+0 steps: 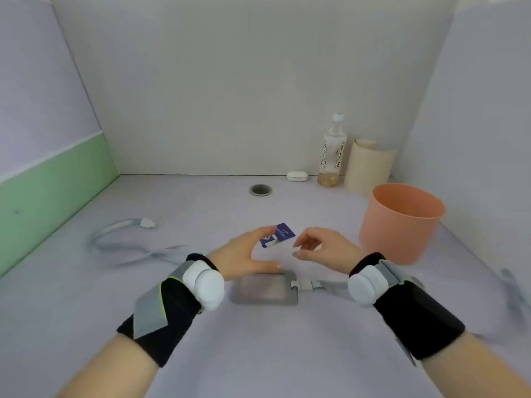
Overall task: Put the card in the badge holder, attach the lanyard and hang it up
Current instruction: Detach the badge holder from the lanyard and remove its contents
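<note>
A blue and white card [279, 235] lies on the table just beyond my hands. My left hand [244, 254] is spread wide, fingertips at the card's left edge and thumb far apart near the badge holder. My right hand [321, 248] hovers to the right of the card with fingers loosely curled and nothing in them. The grey badge holder [264, 291] lies flat below both hands. Its clip [301, 285] points right, and a grey strap [330, 287] runs from it under my right wrist. A second grey lanyard [120, 242] with a white buckle lies at the left.
A pink bucket [402, 222] stands at the right, close to my right hand. Against the back wall are a bottle [332, 150], a cream roll [367, 168] and a small white case [297, 176]. A round hole [260, 190] is set in the tabletop. Walls close in on both sides.
</note>
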